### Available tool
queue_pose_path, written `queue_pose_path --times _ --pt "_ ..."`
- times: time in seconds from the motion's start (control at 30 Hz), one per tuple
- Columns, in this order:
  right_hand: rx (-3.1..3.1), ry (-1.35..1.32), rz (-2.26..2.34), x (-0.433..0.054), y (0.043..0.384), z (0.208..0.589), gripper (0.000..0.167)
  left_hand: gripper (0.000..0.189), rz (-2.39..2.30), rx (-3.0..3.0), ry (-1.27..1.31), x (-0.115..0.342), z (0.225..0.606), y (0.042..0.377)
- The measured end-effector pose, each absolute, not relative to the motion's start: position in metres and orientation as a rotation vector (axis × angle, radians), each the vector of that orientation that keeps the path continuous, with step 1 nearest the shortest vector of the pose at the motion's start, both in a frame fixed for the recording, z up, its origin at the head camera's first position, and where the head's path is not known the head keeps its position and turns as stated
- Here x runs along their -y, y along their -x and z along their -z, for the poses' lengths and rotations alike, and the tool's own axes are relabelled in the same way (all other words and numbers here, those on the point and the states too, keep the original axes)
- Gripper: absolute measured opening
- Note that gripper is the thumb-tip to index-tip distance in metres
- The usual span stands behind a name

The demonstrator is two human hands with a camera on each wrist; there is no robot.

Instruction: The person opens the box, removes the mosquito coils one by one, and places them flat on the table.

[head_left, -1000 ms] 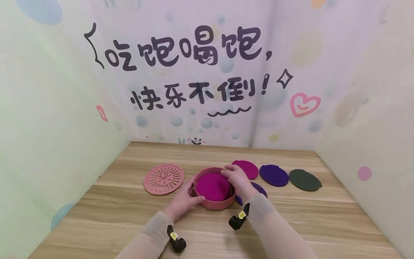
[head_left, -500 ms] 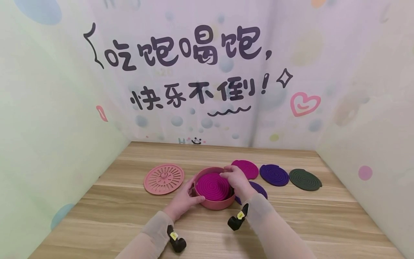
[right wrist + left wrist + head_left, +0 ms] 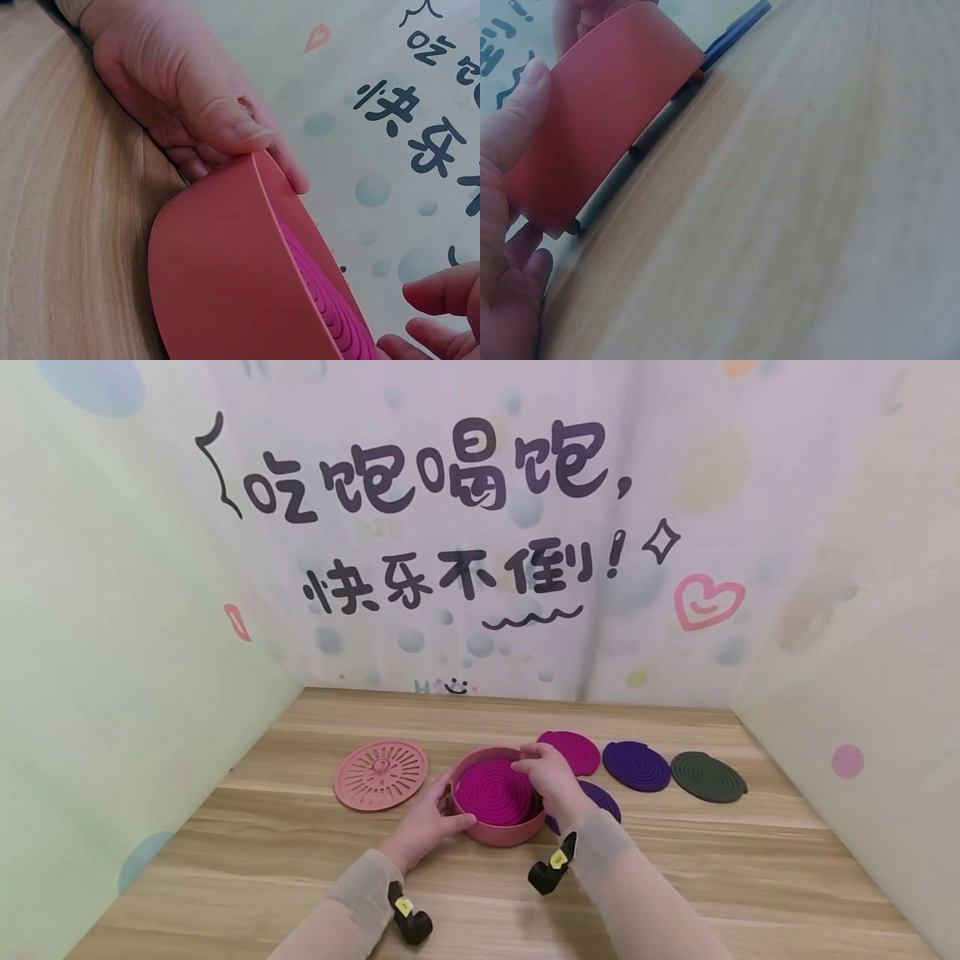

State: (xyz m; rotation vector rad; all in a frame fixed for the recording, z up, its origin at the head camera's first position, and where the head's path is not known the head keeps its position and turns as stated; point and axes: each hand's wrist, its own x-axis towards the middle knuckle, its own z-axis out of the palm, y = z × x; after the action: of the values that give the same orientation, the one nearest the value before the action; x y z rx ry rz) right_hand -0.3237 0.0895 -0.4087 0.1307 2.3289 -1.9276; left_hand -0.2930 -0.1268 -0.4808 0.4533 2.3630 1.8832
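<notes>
A round coral-pink mosquito coil box point(image 3: 498, 837) stands on the table, with a magenta spiral mosquito coil point(image 3: 493, 792) inside near rim height. My left hand point(image 3: 427, 827) grips the box's left side. In the left wrist view its thumb presses the wall while fingers reach to the base, beside the small feet under the box point(image 3: 607, 105). At the right rim, my right hand point(image 3: 553, 777) has fingertips over the coil's edge; these fingers point(image 3: 442, 292) appear at lower right in the right wrist view. I cannot tell whether they pinch the coil or the rim.
A matching pink slotted lid point(image 3: 362, 793) lies to the left. Right of the box are another magenta coil point(image 3: 572, 752), a purple coil point(image 3: 636, 767), a dark green coil point(image 3: 707, 777) and a second purple coil point(image 3: 600, 799), partly hidden behind my right hand. Printed curtains enclose the table.
</notes>
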Motion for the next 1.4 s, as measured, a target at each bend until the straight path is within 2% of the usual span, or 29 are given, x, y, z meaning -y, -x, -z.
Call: queue_pose_path --times 0.4,0.8,1.4 --pt "-2.264 -0.104 2.124 -0.0863 0.3259 0.4112 0.043 0.091 -1.859 -2.386 -0.475 0.1277 0.4812 0.294" --pt "-2.16 -0.124 2.261 -0.0838 0.3269 0.4145 0.05 0.093 -1.864 -2.379 -0.469 0.1274 0.4816 0.2941" --pt "-2.167 -0.109 2.134 -0.0852 0.3191 0.4134 0.038 0.094 -1.887 -2.332 -0.49 0.1273 0.4817 0.2954"
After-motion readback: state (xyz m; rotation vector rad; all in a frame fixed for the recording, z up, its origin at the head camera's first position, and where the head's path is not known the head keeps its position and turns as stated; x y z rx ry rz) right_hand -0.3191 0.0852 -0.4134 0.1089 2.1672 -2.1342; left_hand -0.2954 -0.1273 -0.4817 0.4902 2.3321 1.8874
